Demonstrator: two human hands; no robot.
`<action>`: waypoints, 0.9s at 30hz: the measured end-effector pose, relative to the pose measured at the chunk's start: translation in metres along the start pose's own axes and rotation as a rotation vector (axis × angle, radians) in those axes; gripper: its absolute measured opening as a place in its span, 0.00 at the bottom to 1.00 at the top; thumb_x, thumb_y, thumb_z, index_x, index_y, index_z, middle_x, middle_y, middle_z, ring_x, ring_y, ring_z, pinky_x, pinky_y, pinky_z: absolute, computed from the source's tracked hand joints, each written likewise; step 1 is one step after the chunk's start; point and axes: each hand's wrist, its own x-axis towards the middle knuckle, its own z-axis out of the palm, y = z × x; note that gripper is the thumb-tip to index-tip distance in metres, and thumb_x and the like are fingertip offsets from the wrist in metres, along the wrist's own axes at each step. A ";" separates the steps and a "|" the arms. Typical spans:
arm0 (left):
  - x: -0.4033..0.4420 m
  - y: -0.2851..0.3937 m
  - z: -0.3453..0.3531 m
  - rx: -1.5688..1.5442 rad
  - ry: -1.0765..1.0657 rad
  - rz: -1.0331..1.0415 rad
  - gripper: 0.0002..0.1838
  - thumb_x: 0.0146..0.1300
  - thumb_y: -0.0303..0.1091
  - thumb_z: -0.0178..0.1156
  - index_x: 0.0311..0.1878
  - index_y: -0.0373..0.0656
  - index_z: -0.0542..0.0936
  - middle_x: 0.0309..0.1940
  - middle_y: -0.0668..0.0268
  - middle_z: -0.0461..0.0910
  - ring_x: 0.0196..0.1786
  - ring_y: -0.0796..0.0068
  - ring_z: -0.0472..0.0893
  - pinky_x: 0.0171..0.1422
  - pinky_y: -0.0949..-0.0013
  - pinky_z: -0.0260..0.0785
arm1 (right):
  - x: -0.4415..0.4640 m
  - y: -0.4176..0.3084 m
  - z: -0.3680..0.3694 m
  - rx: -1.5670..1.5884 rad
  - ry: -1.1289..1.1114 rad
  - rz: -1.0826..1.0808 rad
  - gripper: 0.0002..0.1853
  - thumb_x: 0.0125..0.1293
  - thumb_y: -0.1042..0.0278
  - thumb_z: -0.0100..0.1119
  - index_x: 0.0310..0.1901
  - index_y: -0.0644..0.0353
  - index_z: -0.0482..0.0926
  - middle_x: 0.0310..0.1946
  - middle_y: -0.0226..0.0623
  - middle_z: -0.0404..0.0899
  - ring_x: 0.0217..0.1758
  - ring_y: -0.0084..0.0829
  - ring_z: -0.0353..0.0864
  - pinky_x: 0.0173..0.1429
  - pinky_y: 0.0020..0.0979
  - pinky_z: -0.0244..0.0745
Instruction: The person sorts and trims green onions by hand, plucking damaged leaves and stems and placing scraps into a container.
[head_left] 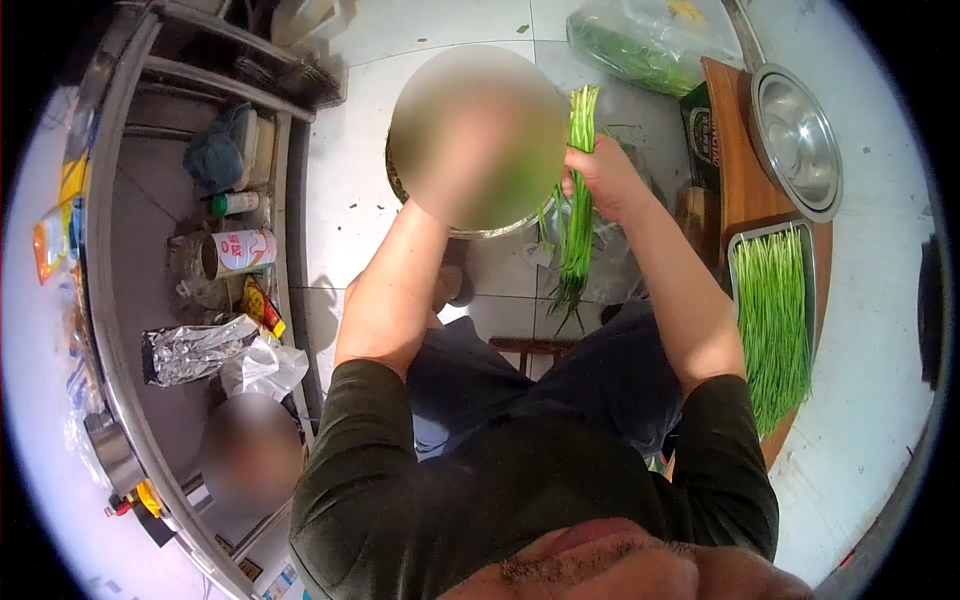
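Beside the basin [490,235], the right hand [608,178] pinched the greens [577,235] between thumb and fingers, seemingly a holding step; moving them would call for a steady grip. Their pale ends jutted past the thumb, green tips trailing opposite. Blurring over the basin hid whether the left hand [478,120] was spread or closed.

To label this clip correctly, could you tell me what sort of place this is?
Probably a kitchen or food-prep corner: a tray of greens, a metal bowl, and a green bunch in the right hand.
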 end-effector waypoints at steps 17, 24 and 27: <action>0.016 -0.021 -0.020 0.216 -0.034 0.129 0.08 0.64 0.34 0.65 0.33 0.39 0.83 0.24 0.69 0.80 0.27 0.80 0.77 0.33 0.76 0.69 | -0.001 -0.010 -0.011 -0.299 0.208 0.021 0.12 0.57 0.65 0.64 0.38 0.65 0.80 0.27 0.33 0.78 0.25 0.23 0.75 0.31 0.28 0.70; -0.007 0.009 0.005 0.870 -0.185 0.336 0.09 0.66 0.34 0.58 0.45 0.42 0.80 0.40 0.68 0.80 0.41 0.77 0.78 0.45 0.71 0.72 | -0.008 -0.010 0.014 -0.043 0.017 -0.035 0.08 0.61 0.71 0.62 0.40 0.64 0.80 0.31 0.29 0.80 0.31 0.20 0.75 0.37 0.25 0.70; -0.008 0.008 0.005 0.837 -0.182 0.248 0.11 0.67 0.35 0.55 0.49 0.42 0.79 0.44 0.68 0.79 0.45 0.76 0.77 0.49 0.70 0.72 | -0.008 -0.006 0.015 -0.088 0.085 -0.045 0.08 0.61 0.71 0.63 0.40 0.63 0.80 0.31 0.27 0.80 0.32 0.18 0.75 0.37 0.25 0.69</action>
